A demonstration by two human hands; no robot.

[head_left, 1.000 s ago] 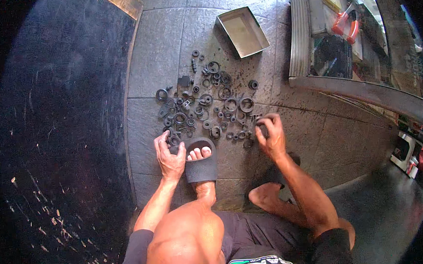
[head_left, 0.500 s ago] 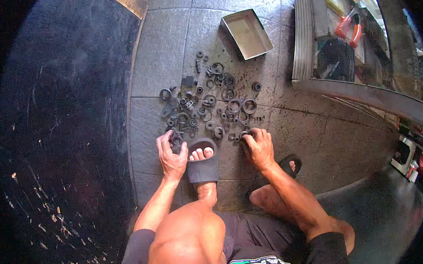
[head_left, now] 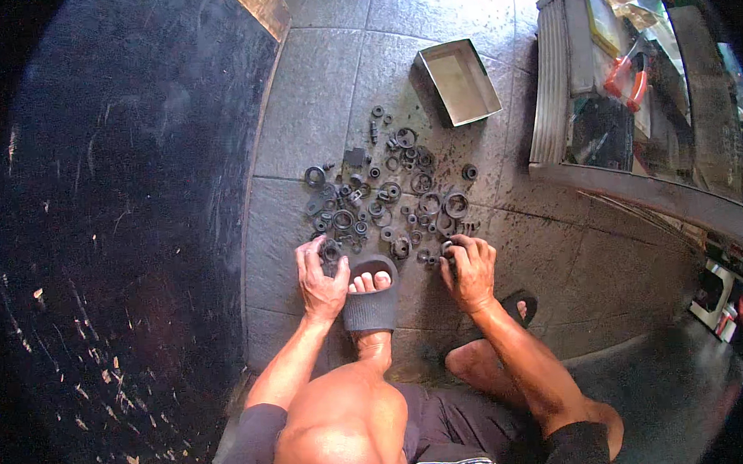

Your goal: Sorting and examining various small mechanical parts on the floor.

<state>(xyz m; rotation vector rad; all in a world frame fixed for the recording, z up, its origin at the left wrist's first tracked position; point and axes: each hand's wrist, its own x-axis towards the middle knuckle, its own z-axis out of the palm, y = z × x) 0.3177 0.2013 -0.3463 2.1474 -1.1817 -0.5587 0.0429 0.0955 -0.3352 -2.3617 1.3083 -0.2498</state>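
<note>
Many small black rubber-looking rings, washers and bushings lie spread over grey floor tiles in front of me; one larger ring (head_left: 456, 205) is at the right of the spread. My left hand (head_left: 322, 285) is closed at the near left edge of the pile, with a black ring-shaped part (head_left: 331, 250) between thumb and fingers. At the near right edge, my right hand (head_left: 471, 276) has its fingers curled around a small dark round part (head_left: 448, 249), mostly hidden by the fingertips. Between the hands, a thick dark bushing (head_left: 400, 248) rests on the floor.
An open shallow box (head_left: 489, 111) stands beyond the pile. My sandalled foot (head_left: 370, 311) is between my hands. A dark scuffed panel (head_left: 138, 201) borders the left. At the right stands a glass-fronted case (head_left: 626, 175) with an orange-handled tool (head_left: 637, 88) inside.
The whole view has shifted, so everything sits slightly farther right and lower. The ring-shaped part in my left hand shows more of its round face. My right hand stays at the pile's edge.
</note>
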